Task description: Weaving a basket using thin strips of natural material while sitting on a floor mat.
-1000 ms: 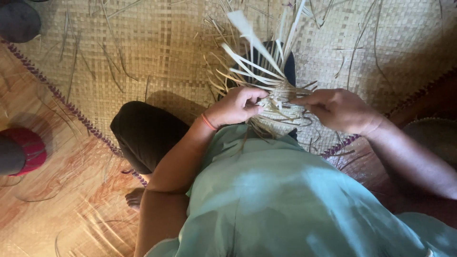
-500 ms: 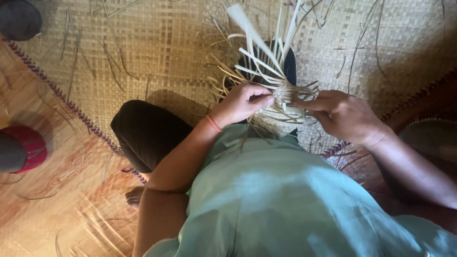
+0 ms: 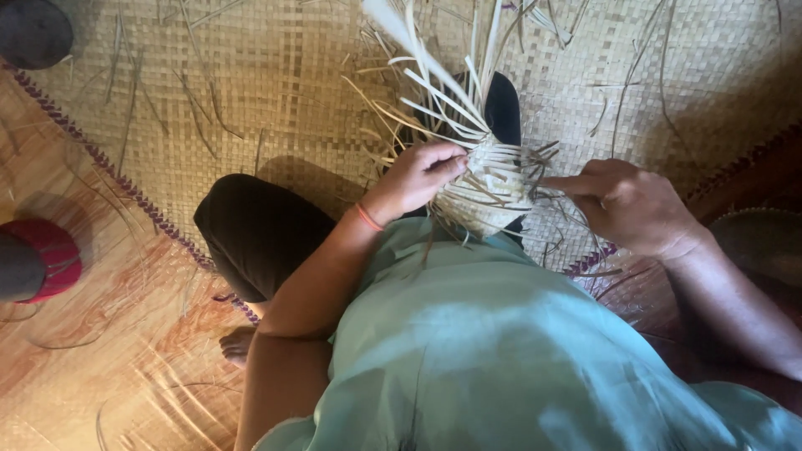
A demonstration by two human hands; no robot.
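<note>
I sit on a woven straw mat [image 3: 276, 75] and hold a small half-woven basket [image 3: 489, 188] of pale strips in front of my chest. Loose strip ends [image 3: 434, 83] stick up and fan out from it. My left hand [image 3: 418, 175] grips the basket's left side, thumb and fingers pinched on the weave. My right hand [image 3: 626, 205] is at the basket's right side, its fingers pinching thin strips that stick out of the weave. My bent knee in dark cloth [image 3: 255, 234] lies to the left.
A red round object [image 3: 50, 255] stands at the left edge on the orange mat [image 3: 125, 359]. A dark round thing [image 3: 33, 29] sits at the top left corner. Loose straw strips [image 3: 192, 92] lie scattered over the mat. A dark object [image 3: 505, 104] lies behind the basket.
My right hand has drawn a little to the right, away from the basket, pulling on strips. My left hand has kept its grip on the basket.
</note>
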